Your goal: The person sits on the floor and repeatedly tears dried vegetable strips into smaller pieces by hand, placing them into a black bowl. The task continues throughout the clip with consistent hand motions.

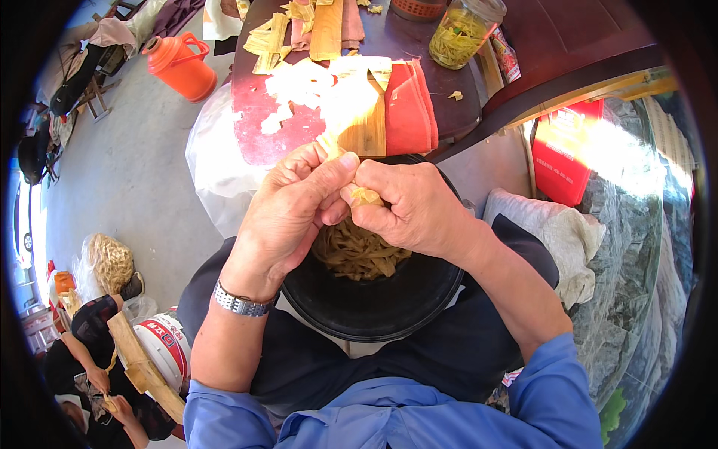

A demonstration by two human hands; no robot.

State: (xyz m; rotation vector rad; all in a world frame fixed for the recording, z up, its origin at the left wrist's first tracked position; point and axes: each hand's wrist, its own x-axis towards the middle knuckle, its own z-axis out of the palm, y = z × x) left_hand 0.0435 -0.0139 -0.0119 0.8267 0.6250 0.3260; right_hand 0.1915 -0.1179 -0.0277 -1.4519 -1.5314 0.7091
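Observation:
Between thumb and fingers, my left hand (291, 202) pinches a pale yellow leafy strip (330, 143); its upper end is washed out by glare. My right hand (412, 207) is closed on a yellow strip (366, 195), its thumb touching my left fingertips. Whether both hold one strip I cannot tell. Below them, a black basin (370, 308) between my knees holds a heap of brownish strips (362, 252). Just beyond the hands, a wooden board (367, 132) lies on a folded red cloth (412, 106) at the edge of a dark red table (249, 120).
A glass jar of yellow-green strips (463, 33) stands at the table's far right. On the floor are an orange thermos flask (182, 67), a white sack (544, 241) and a bag of dry strips (111, 261). Another person (84, 359) sits at lower left beside a white bucket (162, 342).

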